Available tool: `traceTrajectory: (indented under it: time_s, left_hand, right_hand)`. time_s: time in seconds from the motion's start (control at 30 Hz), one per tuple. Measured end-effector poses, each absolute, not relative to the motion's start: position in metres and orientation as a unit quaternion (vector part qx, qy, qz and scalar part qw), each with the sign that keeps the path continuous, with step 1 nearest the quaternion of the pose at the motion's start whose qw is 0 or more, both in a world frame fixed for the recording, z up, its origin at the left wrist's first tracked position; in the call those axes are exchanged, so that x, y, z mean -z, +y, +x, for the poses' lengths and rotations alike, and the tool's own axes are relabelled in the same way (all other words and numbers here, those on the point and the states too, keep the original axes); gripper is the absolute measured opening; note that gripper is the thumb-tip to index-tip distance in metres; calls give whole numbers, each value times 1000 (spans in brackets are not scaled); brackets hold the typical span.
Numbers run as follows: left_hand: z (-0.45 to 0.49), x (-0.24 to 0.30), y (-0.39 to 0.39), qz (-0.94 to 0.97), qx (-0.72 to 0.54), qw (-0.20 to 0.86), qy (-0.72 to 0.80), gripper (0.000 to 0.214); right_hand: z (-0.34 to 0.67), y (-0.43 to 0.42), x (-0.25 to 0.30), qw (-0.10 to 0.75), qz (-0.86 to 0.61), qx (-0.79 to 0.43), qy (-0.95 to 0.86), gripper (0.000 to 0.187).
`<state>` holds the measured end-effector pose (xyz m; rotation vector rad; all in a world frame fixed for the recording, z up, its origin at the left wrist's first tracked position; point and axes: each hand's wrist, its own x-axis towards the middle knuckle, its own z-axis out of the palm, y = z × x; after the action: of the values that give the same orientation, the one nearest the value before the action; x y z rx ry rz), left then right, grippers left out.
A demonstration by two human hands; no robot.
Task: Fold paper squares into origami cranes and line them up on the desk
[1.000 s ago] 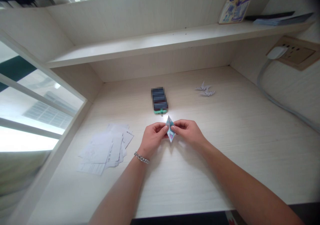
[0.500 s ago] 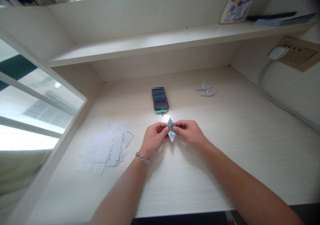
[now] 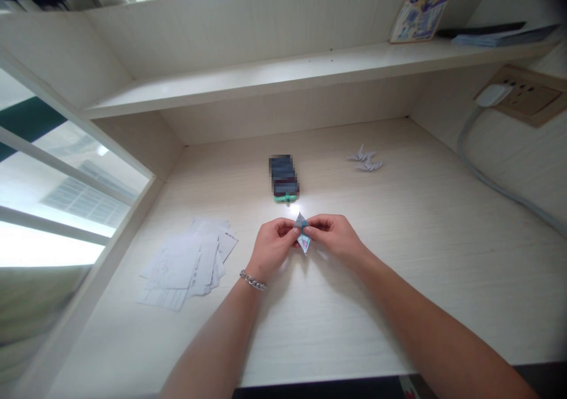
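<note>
A small folded paper piece (image 3: 303,234), pale blue with a pink tip, is held just above the pale wooden desk (image 3: 398,257). My left hand (image 3: 271,247), with a chain bracelet at the wrist, pinches its left side. My right hand (image 3: 336,236) pinches its right side. Both sets of fingers are closed on the paper at its middle, and the top point is bent down low between them.
A phone (image 3: 283,178) in a green case lies just behind my hands. Loose paper sheets (image 3: 186,263) lie at the left. Two folded paper cranes (image 3: 365,159) sit at the back right. A shelf (image 3: 310,68) runs overhead; a cable (image 3: 496,180) and wall socket (image 3: 522,95) are at right.
The paper's upper point, tall a second ago, has been folded down and now barely rises above my fingers. Both hands stay in nearly the same place.
</note>
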<state>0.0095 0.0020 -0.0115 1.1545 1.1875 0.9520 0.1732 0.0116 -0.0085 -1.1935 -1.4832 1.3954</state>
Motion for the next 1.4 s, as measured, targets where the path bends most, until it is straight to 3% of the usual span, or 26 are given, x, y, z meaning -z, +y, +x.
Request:
traceTrajectory:
  time_s: [0.93, 1.4]
  left_hand:
    - [12, 9, -5, 507, -349, 615, 493, 29]
    - [12, 3, -6, 532, -340, 610, 479, 32]
  right_hand:
    - [173, 10, 8, 420, -501, -501, -566, 17]
    - [169, 12, 13, 456, -490, -533, -518, 26]
